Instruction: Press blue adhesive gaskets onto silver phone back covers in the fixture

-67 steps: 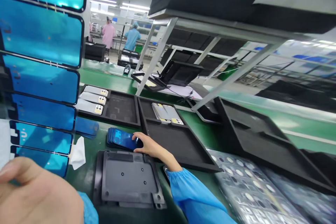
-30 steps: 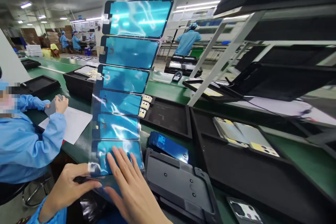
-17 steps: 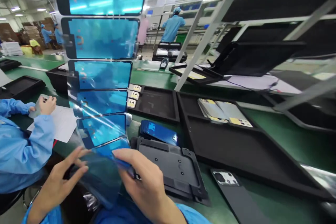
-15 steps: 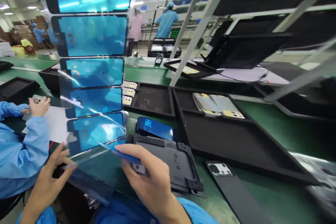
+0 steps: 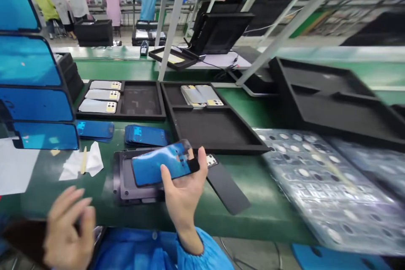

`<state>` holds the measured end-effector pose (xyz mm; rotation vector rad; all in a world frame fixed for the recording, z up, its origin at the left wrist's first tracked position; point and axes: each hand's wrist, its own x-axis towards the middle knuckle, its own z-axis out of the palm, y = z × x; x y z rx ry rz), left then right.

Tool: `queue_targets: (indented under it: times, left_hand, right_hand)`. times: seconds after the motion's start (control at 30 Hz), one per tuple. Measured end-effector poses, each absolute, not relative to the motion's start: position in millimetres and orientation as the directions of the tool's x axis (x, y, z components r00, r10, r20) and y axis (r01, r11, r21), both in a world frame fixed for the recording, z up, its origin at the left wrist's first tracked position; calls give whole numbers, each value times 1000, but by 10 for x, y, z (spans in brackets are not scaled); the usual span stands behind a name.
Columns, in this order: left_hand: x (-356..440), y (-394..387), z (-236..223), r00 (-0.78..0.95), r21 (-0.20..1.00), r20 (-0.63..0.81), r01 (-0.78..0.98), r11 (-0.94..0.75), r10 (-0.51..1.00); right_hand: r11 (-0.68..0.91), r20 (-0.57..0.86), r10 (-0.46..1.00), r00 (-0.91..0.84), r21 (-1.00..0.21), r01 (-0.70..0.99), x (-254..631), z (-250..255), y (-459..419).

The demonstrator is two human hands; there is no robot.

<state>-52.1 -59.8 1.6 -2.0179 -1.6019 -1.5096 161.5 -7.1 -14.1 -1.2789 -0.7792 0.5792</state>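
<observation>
In the head view my right hand (image 5: 184,194) grips a single blue phone-shaped film (image 5: 158,162) with a dark border and a clear end tab. It holds the film tilted above a dark grey fixture (image 5: 122,181), which is partly hidden. My left hand (image 5: 69,228) is at the lower left, somewhat blurred, with its fingers stretched out and nothing visible in them. A strip of large blue film pieces (image 5: 28,61) hangs at the left edge, apart from both hands. Stacks of blue films (image 5: 147,135) lie just behind the fixture.
Black trays (image 5: 215,128) hold silver phone back covers (image 5: 101,95) behind the films. A dark grey phone-shaped plate (image 5: 229,190) lies right of the fixture. Clear plastic sheets (image 5: 316,185) cover the right side. A white tissue (image 5: 95,160) lies at left; metal posts (image 5: 175,21) rise behind.
The view has swung right. The blue film in my right hand has come away from the hanging strip and is over the fixture. My left hand has let go of the strip.
</observation>
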Motion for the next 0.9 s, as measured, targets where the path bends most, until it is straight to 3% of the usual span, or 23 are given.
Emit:
queue_targets:
  times: [0.03, 0.1, 0.2, 0.43, 0.6, 0.73, 0.9]
  left_hand:
    - [-324, -535, 8, 129, 327, 733, 794, -512, 668]
    - [-32, -408, -9, 375, 150, 624, 804, -576, 686]
    - [139, -256, -43, 525, 5, 469, 803, -596, 710]
    - [125, -146, -94, 465, 121, 559, 772, -623, 686]
    - [98, -115, -94, 445, 139, 589, 766, -628, 674]
    - [83, -83, -101, 386, 176, 639, 768, -616, 665]
    - [65, -47, -132, 510, 9, 562, 784, -621, 652]
  right_hand:
    - [191, 175, 764, 621, -981, 42, 1602, -179, -92]
    - [168, 155, 776, 612, -985, 36, 1577, -231, -151]
    - [155, 146, 793, 592, -987, 36, 1563, -297, -241]
    - [129, 178, 824, 538, -983, 128, 1641, -393, -344]
    - [172, 318, 808, 496, -932, 318, 1799, -368, -413]
    - [110, 370, 768, 522, -880, 462, 2088, -402, -432]
    - [-39, 387, 720, 576, -806, 590, 2701, -667, -445]
